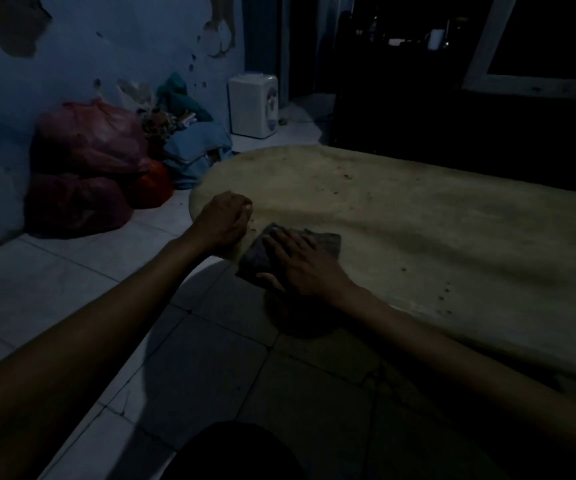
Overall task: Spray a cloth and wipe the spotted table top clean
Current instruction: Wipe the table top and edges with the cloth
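Grey cloth is pressed flat under the right hand, fingers spread and straight, at the near edge of the spotted table top, while the left hand, loosely curled and holding nothing, is rested just left of it.
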